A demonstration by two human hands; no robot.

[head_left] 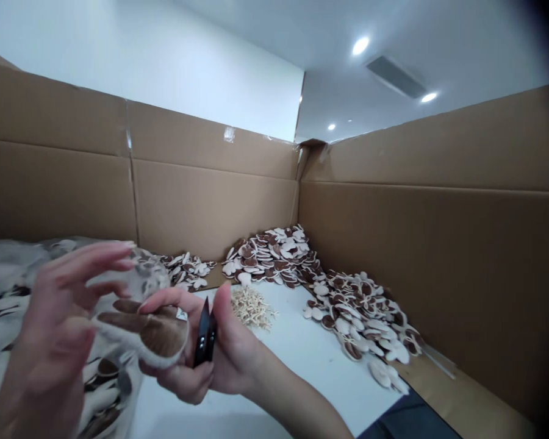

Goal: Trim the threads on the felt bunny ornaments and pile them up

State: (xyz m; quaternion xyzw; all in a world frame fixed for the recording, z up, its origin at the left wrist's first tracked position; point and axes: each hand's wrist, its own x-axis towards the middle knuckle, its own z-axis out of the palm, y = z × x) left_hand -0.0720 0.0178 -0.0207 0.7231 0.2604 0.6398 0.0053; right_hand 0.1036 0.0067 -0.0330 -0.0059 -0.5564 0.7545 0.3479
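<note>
- Left hand (50,329): nearest the camera, fingers spread wide, palm against the fuzzy brown-and-cream piece (158,335); blurred, so contact is hard to read.
- Right hand (210,353): just right of the piece, grip closed on a small black tool (205,334) while fingertips pinch the piece's edge. Judgement: steady the piece flat before applying the tool.
- Tool type cannot be made out.
- Little pale sticks (252,308): beyond the piece, on the white tabletop (311,360).
- Piles of like pieces (274,256): farther, against the cardboard wall (210,207).
</note>
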